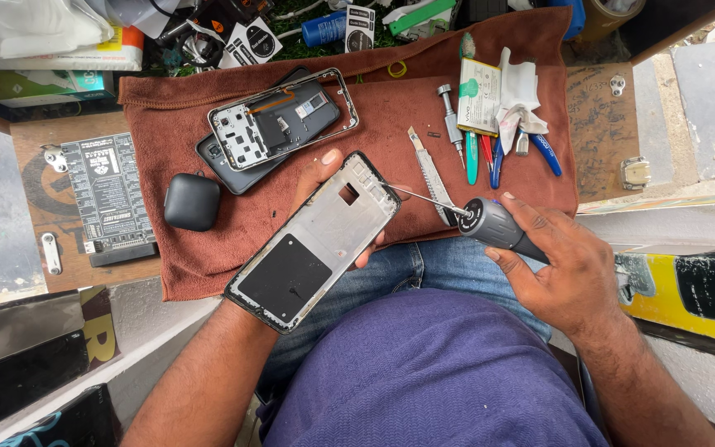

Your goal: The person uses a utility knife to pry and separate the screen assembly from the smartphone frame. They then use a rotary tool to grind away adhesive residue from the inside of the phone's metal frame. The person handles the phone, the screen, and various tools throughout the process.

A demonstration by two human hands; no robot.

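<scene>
My left hand (322, 175) holds an opened phone body (314, 242) from underneath, its bare metal inner side up and a black square patch at its lower end. My right hand (563, 265) grips a grey-handled screwdriver (498, 228). Its thin shaft points left, and the tip touches the upper right edge of the phone body. Both hands are over my lap, just in front of a brown cloth (391, 108) on the bench.
On the cloth lie a second opened phone with its frame (283, 120), a black earbud case (191, 201), a utility knife (430, 174), another screwdriver (452, 120), a phone battery (479, 95), tweezers and pry tools (490, 157). A dark circuit board (111, 194) lies left.
</scene>
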